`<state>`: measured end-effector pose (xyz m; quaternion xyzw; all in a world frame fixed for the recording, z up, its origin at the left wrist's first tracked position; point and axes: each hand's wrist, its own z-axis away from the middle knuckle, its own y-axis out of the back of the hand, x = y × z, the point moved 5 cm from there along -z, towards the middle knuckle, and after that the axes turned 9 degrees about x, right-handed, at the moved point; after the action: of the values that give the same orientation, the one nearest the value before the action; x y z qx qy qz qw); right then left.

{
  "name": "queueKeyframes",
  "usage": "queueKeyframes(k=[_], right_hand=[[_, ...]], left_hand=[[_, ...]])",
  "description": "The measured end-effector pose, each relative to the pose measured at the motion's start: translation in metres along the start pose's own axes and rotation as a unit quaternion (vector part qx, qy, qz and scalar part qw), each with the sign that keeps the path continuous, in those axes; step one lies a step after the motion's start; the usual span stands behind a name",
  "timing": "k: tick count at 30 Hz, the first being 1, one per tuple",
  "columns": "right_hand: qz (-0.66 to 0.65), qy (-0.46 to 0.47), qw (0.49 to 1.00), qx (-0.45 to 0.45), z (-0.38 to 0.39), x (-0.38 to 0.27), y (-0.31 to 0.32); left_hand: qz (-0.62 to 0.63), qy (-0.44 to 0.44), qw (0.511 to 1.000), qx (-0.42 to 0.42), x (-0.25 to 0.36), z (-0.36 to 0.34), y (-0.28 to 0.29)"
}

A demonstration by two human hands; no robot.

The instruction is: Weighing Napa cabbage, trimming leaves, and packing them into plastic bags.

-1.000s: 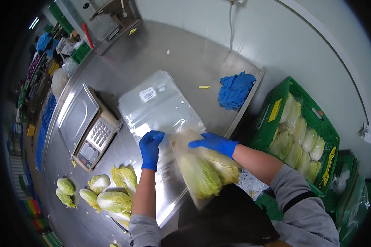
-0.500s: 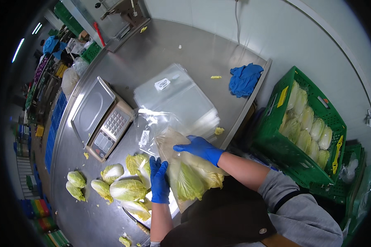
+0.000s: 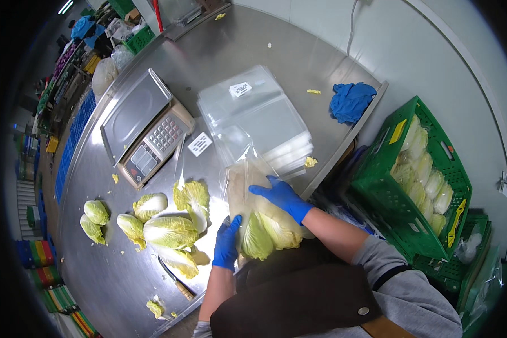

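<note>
Both my hands wear blue gloves and hold a clear plastic bag (image 3: 243,186) with pale green napa cabbage (image 3: 265,231) inside, at the near edge of a steel table (image 3: 219,50). My right hand (image 3: 281,197) lies over the top of the bag. My left hand (image 3: 228,243) grips its lower left side. A stack of flat clear bags (image 3: 253,112) lies just beyond.
A digital scale (image 3: 143,132) stands at the left. Several loose cabbages (image 3: 169,231) and a knife (image 3: 174,281) lie left of my hands. A blue cloth (image 3: 352,100) sits at the table's far right. A green crate of bagged cabbage (image 3: 422,180) stands on my right.
The filled bag has come lower and nearer my body. My left hand moved from beside the loose cabbages onto the bag's side; my right hand stays on top.
</note>
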<state>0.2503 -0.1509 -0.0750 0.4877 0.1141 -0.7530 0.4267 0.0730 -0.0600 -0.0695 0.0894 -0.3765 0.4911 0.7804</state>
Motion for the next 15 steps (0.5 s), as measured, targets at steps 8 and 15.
queueKeyframes(k=[8,15], right_hand=[[0.009,0.311,0.947,0.084,0.090,0.037,0.039],[0.140,0.232,0.950,0.152,0.037,0.030,0.052]], left_hand=[[0.054,0.025,0.998,-0.023,-0.030,-0.011,0.037],[0.044,-0.033,0.998,-0.035,-0.034,-0.005,0.030]])
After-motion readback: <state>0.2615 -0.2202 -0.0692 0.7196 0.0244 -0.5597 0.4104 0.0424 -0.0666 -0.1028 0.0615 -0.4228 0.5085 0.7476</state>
